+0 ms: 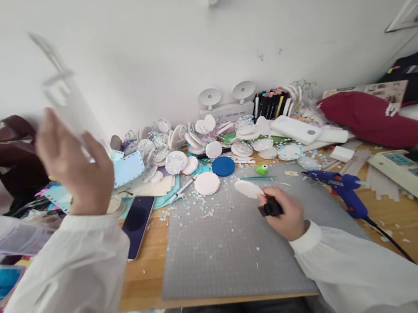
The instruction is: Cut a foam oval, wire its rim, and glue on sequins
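My left hand (76, 162), blurred by motion, is raised at the left above the table. Its fingers are closed round a see-through plastic piece (73, 102), whose exact kind the blur hides. My right hand (286, 213) is over the grey cutting mat (228, 250), gripping a thin white disc (249, 188) by its near edge. A small black object (271, 207) is also in that hand; I cannot make out its kind. Beyond the hands lie another white disc (206, 183), a blue round disc (223, 166) and a small green figure (261, 170).
Several white discs (176, 162) are heaped along the wall. At right lie a blue glue gun (336, 186) with its cord, a power strip (417, 176) and a dark red cap (375, 116). A phone (140, 226) lies left of the mat. Paper scraps are scattered about.
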Demonstrator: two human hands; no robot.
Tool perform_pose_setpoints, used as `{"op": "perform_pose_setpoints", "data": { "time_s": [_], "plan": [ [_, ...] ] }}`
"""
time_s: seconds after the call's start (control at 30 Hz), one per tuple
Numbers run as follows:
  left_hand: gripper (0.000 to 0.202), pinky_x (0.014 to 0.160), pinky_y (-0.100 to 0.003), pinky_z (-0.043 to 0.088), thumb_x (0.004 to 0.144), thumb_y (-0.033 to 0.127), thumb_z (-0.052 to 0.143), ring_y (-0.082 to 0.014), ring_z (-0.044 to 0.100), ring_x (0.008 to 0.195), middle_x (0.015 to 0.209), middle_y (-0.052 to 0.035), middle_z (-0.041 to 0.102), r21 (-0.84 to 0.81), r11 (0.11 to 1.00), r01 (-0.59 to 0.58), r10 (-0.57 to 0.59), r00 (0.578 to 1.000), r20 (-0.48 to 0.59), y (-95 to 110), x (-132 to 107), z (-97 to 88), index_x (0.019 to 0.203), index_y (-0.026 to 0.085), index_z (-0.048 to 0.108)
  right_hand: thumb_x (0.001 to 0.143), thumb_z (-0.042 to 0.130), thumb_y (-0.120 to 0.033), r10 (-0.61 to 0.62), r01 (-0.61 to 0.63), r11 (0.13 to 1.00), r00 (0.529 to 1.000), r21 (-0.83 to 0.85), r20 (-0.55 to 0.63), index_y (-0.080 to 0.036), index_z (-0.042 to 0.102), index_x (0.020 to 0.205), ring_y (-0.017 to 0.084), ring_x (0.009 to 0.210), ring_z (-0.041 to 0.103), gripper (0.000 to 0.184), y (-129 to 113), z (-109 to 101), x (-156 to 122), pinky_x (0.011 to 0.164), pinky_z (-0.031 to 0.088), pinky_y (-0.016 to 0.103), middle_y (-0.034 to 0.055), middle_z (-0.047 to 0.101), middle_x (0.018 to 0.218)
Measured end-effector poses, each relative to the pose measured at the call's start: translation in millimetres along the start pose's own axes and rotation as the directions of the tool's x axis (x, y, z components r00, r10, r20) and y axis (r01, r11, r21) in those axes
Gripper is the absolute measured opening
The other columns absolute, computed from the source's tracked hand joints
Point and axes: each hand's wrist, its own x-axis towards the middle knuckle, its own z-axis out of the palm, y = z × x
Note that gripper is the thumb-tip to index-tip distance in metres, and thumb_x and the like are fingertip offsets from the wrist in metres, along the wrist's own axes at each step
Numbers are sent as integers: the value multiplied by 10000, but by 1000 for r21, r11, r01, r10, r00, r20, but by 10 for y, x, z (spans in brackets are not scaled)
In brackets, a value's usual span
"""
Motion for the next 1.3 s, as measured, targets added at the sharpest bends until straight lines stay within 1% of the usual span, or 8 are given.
{"op": "perform_pose_setpoints", "data": {
  "time_s": [0.13, 0.3, 0.67, 0.8, 1.0, 1.07, 1.2, 1.3],
  "plan": [
    [502, 1117, -466, 280, 956, 233, 421, -284, 341, 1352, 1465, -185, 376, 46, 994, -95, 92, 994, 64, 75, -8, 674, 1396, 5, 342, 845, 571, -197, 8, -7, 1000, 1000, -19, 30, -218, 564, 870, 133, 540, 565, 33, 14, 5, -17, 545, 433, 247, -4, 595, 642],
    [572, 1117, -487, 289, 871, 171, 467, -325, 351, 1349, 1447, -219, 389, -23, 997, -70, 73, 969, 235, 95, -163, 1138, 1412, 44, 336, 865, 551, -197, -56, 60, 998, 979, -15, 194, -220, 600, 873, 127, 579, 583, 55, 14, 6, 2, 580, 428, 239, -1, 610, 665],
    [555, 1109, -559, 247, 823, 249, 547, -383, 289, 1358, 1397, -301, 354, -164, 974, 159, -95, 935, 343, -16, -455, 1315, 1305, 18, 400, 830, 498, -93, -168, 191, 982, 854, 3, 493, -214, 639, 948, 136, 643, 616, 221, 8, 56, 7, 579, 397, 254, 6, 648, 778],
    [454, 1071, -484, 357, 834, 280, 549, -319, 415, 1293, 1306, -216, 489, -210, 960, 184, -97, 925, 367, 231, -544, 931, 1240, 92, 472, 732, 503, -37, -164, 194, 981, 826, 1, 540, -220, 632, 990, 139, 642, 622, 341, 7, 36, -3, 553, 388, 260, 11, 665, 858],
    [198, 912, -331, 499, 866, 278, 535, -215, 618, 1042, 1108, -47, 663, -380, 865, 329, -39, 797, 602, 574, -1021, -398, 1038, 244, 626, 687, 648, -203, -75, 153, 985, 779, -73, 622, -246, 633, 1009, 164, 661, 656, 326, -61, -6, 10, 545, 411, 271, 0, 674, 929],
    [154, 903, -357, 491, 851, 329, 549, -238, 636, 994, 1018, -23, 687, -249, 870, 426, -225, 791, 569, 411, -1256, -773, 961, 278, 645, 669, 695, -286, -55, 141, 986, 775, -87, 630, -247, 632, 1011, 176, 689, 671, 350, -83, -5, 4, 566, 437, 278, -1, 675, 941],
    [179, 681, -361, 534, 799, 454, 551, -250, 674, 826, 976, 28, 671, 191, 782, 593, -608, 660, 442, -207, -1726, -1224, 943, 363, 607, 681, 714, -394, -70, 172, 979, 793, -112, 606, -238, 619, 1039, 194, 734, 687, 402, -80, 11, -43, 586, 469, 291, 13, 681, 964],
    [149, 649, -368, 524, 793, 456, 516, -249, 678, 755, 911, 44, 663, 392, 759, 520, -647, 663, 376, -595, -1981, -1400, 902, 379, 584, 706, 697, -413, -102, 234, 961, 800, -150, 591, -243, 611, 1059, 200, 737, 688, 402, -44, 31, -87, 577, 475, 299, 19, 682, 992]
  ]
}}
